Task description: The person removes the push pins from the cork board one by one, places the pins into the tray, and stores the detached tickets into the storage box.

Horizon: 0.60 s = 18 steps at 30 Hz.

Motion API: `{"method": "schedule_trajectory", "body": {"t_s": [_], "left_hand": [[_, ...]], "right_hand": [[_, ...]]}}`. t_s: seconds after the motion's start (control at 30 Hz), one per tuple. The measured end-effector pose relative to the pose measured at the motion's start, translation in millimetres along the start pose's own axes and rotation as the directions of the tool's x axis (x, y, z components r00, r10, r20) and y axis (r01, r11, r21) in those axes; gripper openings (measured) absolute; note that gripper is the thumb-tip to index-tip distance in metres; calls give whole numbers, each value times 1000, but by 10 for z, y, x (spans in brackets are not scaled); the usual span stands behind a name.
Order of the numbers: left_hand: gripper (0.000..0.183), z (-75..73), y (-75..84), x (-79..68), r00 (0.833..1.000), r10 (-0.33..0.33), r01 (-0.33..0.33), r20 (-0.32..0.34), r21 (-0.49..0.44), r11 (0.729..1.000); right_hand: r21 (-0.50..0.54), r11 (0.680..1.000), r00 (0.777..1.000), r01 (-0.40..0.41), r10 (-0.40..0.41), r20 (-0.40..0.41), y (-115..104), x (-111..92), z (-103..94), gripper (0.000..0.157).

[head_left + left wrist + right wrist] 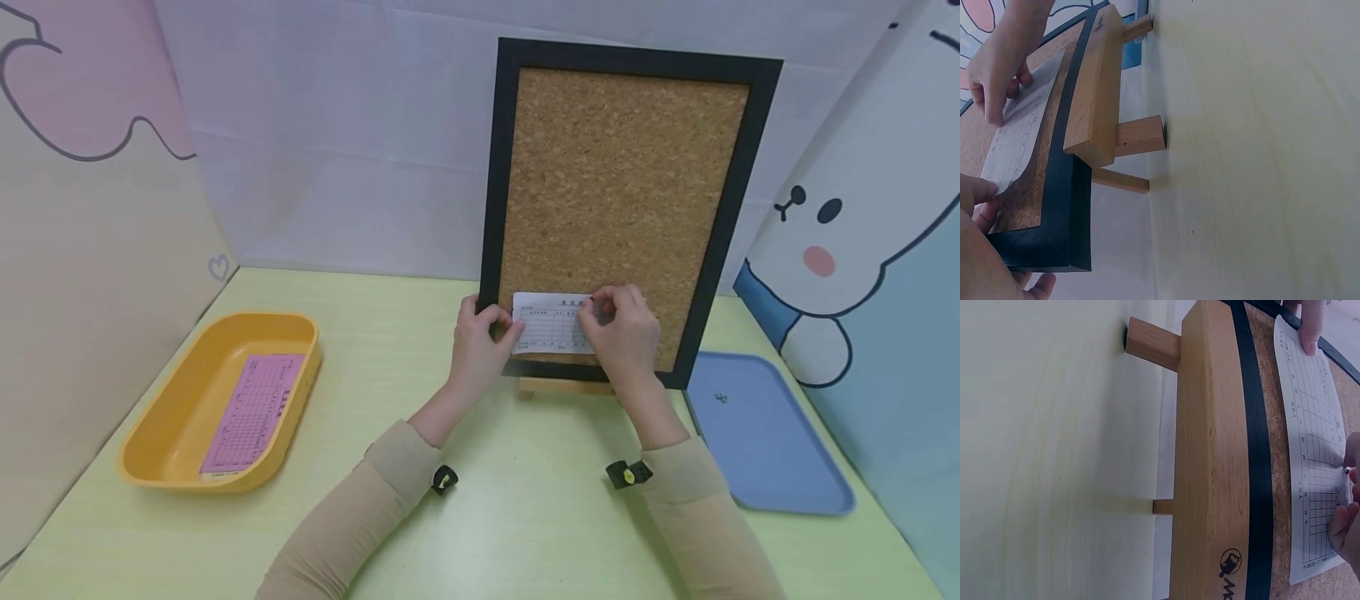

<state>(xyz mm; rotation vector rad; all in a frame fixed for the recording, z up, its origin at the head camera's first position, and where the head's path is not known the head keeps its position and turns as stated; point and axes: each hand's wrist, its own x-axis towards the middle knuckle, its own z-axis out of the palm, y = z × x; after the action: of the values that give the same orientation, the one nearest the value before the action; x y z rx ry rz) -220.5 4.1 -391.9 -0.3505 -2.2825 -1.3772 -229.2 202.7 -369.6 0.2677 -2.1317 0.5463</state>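
Observation:
A white printed paper form [551,327] lies against the lower left of a black-framed cork board [626,183]. My left hand [480,346] pinches its left edge between thumb and index finger; other fingertips show behind the frame in the left wrist view. At the form's upper right, my right hand [628,333] has thumb and index finger together. The right wrist view shows a small dark pin [1346,469] between those fingers, at the paper's surface. Most of this pin is hidden by the fingertips.
The board leans upright on a wooden stand [1094,94]. On the left, a yellow tray [161,400] holds pink printed forms [255,412]. To the right lies a blue tray [780,450] with a few small metallic pieces [721,398]. A white cloth [337,167] hangs behind.

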Motion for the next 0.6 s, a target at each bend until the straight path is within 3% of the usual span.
{"method": "schedule_trajectory", "body": {"t_s": [0.4, 0.6], "left_hand": [[19, -6, 2, 6, 1000, -9, 9, 9, -16, 1000], [19, -5, 6, 5, 1000, -14, 14, 21, -14, 1000]], "right_hand": [[-10, 999, 998, -36, 37, 58, -72, 0, -38, 20], [-13, 999, 998, -40, 40, 47, -68, -3, -39, 18]]}}
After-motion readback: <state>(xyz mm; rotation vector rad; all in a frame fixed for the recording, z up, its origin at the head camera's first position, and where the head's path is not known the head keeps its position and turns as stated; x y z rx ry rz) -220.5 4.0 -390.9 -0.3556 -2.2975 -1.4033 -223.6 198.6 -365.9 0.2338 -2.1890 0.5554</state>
